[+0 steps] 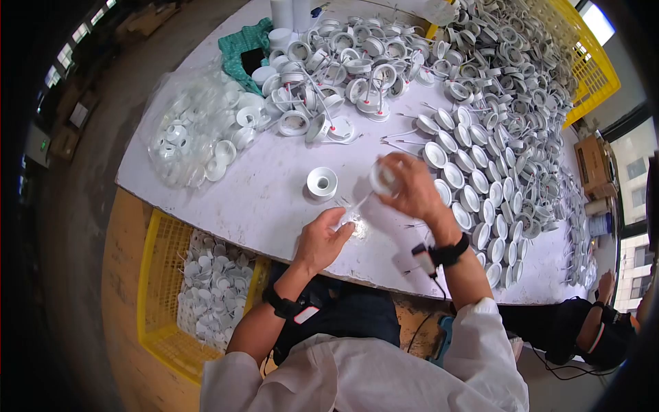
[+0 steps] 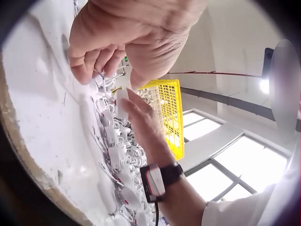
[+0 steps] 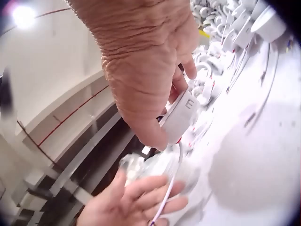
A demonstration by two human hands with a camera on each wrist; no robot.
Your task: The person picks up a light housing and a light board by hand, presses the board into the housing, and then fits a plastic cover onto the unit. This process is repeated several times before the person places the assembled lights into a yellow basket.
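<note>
My right hand (image 1: 414,192) grips a round white light fitting (image 3: 182,117) by its rim, above the table. A printed letter shows on its side, and a white cable (image 3: 170,188) hangs from it. Below and to the left is my left hand (image 1: 320,242), its fingers extended under the cable, which crosses them in the right wrist view. The left fingertips (image 2: 83,75) are near the cable's end in the left wrist view. A white cup-shaped part (image 1: 322,182) stands on the table ahead of my left hand.
Light fittings (image 1: 470,199) with cables lie in rows on the right, with more heaped behind by a yellow crate (image 1: 587,65). A clear plastic bag (image 1: 180,130) of white parts is at the left. Another yellow crate (image 1: 154,295) sits below the table edge. Another person's arm (image 1: 594,316) shows at right.
</note>
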